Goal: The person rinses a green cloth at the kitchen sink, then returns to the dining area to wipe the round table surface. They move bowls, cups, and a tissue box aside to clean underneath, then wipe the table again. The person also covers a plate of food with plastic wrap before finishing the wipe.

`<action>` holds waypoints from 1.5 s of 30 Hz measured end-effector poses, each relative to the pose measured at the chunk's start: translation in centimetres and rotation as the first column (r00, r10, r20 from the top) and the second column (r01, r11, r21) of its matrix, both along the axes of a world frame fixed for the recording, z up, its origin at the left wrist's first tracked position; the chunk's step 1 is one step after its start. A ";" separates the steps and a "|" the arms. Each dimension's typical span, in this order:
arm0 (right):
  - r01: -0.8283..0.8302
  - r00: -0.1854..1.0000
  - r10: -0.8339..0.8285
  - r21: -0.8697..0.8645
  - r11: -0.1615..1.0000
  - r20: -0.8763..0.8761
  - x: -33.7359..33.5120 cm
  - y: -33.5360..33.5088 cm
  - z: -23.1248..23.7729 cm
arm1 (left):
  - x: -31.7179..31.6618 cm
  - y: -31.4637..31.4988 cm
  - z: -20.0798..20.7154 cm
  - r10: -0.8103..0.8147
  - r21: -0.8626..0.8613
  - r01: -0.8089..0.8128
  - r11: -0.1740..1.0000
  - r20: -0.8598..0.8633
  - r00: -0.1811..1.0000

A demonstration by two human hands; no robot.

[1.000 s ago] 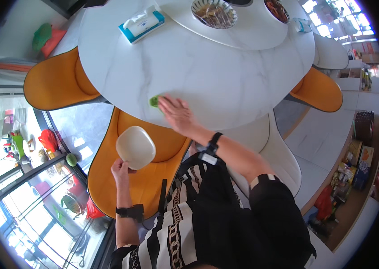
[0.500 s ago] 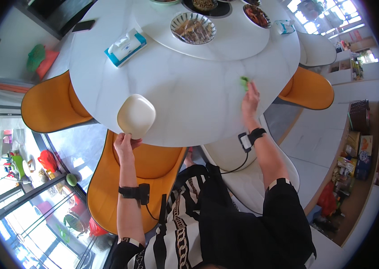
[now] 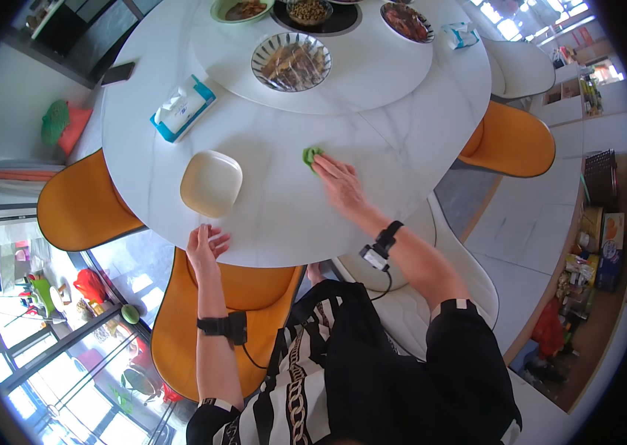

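My right hand (image 3: 339, 182) presses a small green cloth (image 3: 312, 157) onto the white marble-patterned round table (image 3: 276, 222), fingers bunched on its edge. To the left of it, a cream square plate (image 3: 212, 184) with rounded corners lies on the tabletop. My left hand (image 3: 206, 243) hovers at the table's front edge just below that plate, apart from it, fingers loosely spread and holding nothing. Both wrists carry black straps with small devices.
A tissue pack (image 3: 183, 109) and a dark phone (image 3: 118, 73) lie at the left. On the raised round centre stand a film-covered striped bowl (image 3: 292, 62) and other dishes. Orange chairs (image 3: 89, 202) and a white chair (image 3: 410, 297) surround the table.
My right hand has swept the green cloth leftward across the tabletop. My left hand has let go of the plate's near edge. The view has shifted slightly.
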State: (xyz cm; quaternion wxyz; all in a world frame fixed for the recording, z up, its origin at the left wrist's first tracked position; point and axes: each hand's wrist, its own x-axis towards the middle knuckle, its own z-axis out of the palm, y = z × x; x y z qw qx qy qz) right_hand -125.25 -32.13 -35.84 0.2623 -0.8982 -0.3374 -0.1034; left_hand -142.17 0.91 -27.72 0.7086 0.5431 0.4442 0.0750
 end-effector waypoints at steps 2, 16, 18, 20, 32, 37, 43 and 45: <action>0.103 0.993 -0.104 0.028 0.994 0.055 2.5 -2.8 0.9 | -1.4 0.4 0.6 -0.013 0.003 0.013 1.000 -0.009 1.000; 0.225 0.974 -0.226 0.152 0.962 -0.013 8.1 -6.5 0.9 | -10.4 -1.4 2.3 -0.237 0.030 0.245 0.969 -0.160 0.958; 0.488 0.872 -0.486 0.029 0.872 -0.056 11.1 -9.8 1.9 | -11.6 -1.2 2.6 -0.245 0.027 0.254 0.967 -0.183 0.952; 0.553 0.833 -0.552 -0.083 0.829 0.038 12.5 -9.9 2.0 | -12.7 -0.9 3.0 -0.234 0.016 0.242 0.970 -0.193 0.953; 0.228 0.974 -0.229 -0.068 0.971 -0.003 -9.5 0.1 3.5 | -21.0 3.0 6.8 -0.209 0.033 0.211 0.977 -0.070 0.975; 0.253 0.965 -0.257 -0.080 0.964 -0.044 -16.7 8.1 3.1 | -28.5 6.7 9.5 -0.051 0.045 0.050 0.998 0.015 0.999; 0.213 0.977 -0.213 -0.085 0.973 0.010 -19.2 17.1 2.4 | -37.0 9.5 10.2 0.012 0.057 -0.014 0.998 0.038 0.999; 0.213 0.977 -0.210 -0.102 0.972 0.037 -19.3 18.5 2.4 | -39.4 10.0 10.3 0.036 0.052 -0.037 0.998 0.026 0.999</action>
